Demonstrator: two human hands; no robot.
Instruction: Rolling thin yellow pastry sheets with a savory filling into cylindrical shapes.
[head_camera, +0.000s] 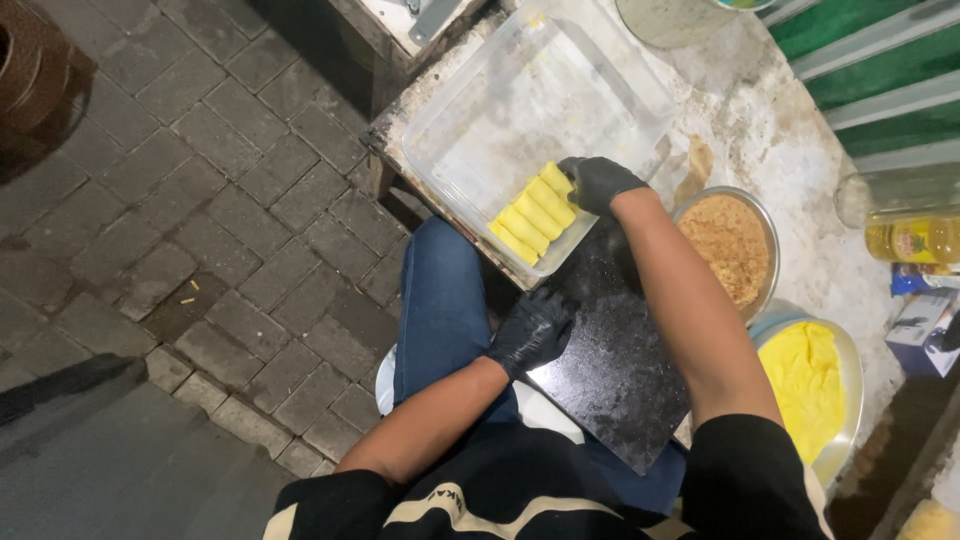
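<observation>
Underfoot on the left, grey paving-brick floor (170, 200), biggest thing in view. Right side: rough whitish bench (760, 130), stained, carrying most items. Person seated, blue jeans, black top, looking down over lap.

Black stone slab (610, 360) lies tilted from the bench edge toward the lap, speckled, bare on top. Clear plastic container (520, 100), rectangular, sits on the bench above the slab, angled; mostly bare inside. Row of yellow rolls (530, 215) packed side by side in its near corner, touching each other and the container wall.

Right of the slab: round metal bowl with yellow wrappers (805, 385), stacked flat sheets, near the right elbow. Above it, smaller metal bowl of brown crumbs (730, 245), just beside the right forearm. Far right edge: bottle of yellow oil (915, 240), lying or cut off by frame, cannot tell which. Blue-white box (920, 330) below it.

Right hand (598, 182), black glove, fingers curled down over the end roll at the container's near-right corner, gripping or pressing it; exact hold hidden by the glove. Left hand (532, 330), black glove, fingers bent, resting on the left edge of the slab, clasping that edge, holding nothing else.
</observation>
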